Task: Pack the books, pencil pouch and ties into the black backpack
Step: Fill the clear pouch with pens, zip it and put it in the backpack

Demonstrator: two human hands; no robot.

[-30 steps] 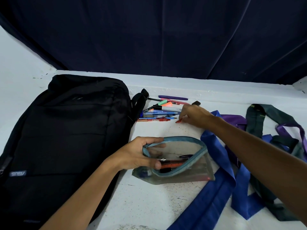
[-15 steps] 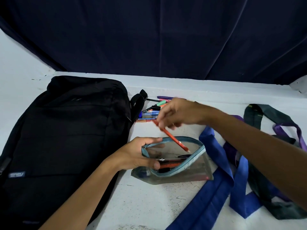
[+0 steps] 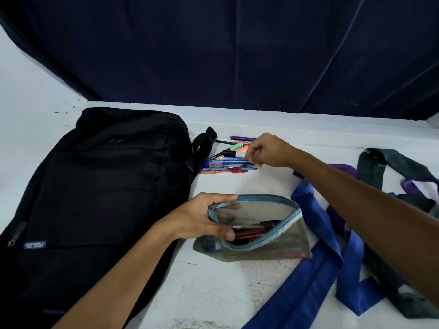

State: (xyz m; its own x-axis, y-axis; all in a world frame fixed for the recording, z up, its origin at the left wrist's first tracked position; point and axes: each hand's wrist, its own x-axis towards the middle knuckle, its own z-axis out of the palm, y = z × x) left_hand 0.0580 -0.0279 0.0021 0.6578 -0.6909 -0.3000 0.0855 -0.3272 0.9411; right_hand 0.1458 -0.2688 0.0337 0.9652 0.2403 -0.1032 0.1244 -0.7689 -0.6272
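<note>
The black backpack lies flat on the left of the white table. A clear pencil pouch with a blue zip edge lies in the middle, its mouth held wide by my left hand, which grips the rim. Several pens lie inside it. A row of loose pens and markers lies beyond the pouch, by the backpack strap. My right hand is over their right ends, fingers curled and pinching at a blue pen. A blue tie, a purple tie and a dark green tie sprawl at the right. No books are in view.
A dark blue curtain hangs behind the table's far edge. A white wall rises at the left. Bare white tabletop shows in front of the pouch.
My right hand dropped the red pen into the pouch and moved back to the row of loose pens. My left hand kept the pouch open.
</note>
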